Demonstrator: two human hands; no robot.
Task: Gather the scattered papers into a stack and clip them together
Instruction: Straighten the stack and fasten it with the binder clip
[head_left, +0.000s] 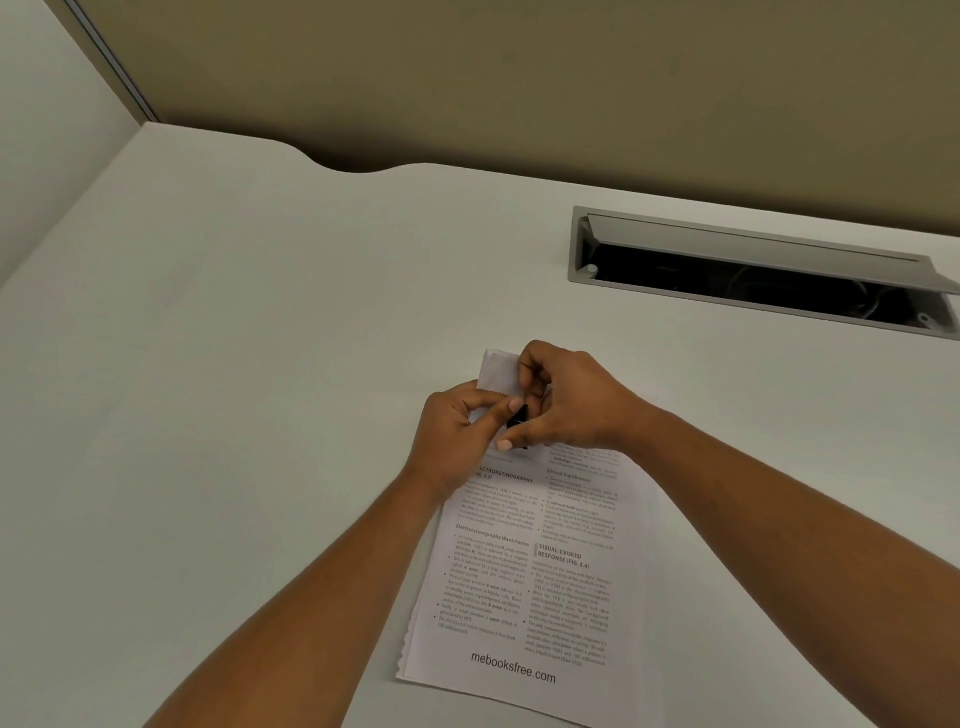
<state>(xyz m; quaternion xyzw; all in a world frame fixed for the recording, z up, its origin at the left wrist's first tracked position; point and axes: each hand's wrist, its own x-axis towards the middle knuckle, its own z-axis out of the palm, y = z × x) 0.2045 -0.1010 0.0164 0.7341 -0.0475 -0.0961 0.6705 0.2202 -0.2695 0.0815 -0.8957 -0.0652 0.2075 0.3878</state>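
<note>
A stack of printed papers (524, 582) lies on the white desk (234, 364), its sheets fanned slightly at the near left corner. The far left corner of the stack is lifted off the desk. My left hand (457, 431) pinches that corner from the left, thumb across the top. My right hand (571, 400) comes from the right, its fingers closed on a small black binder clip (518, 418) at the paper's far edge. Most of the clip is hidden by my fingers.
A grey cable tray (753, 270) with an open flap and a dark slot is set into the desk at the far right. A tan partition wall (519, 78) runs behind the desk. The desk's back edge has a curved notch (353, 166).
</note>
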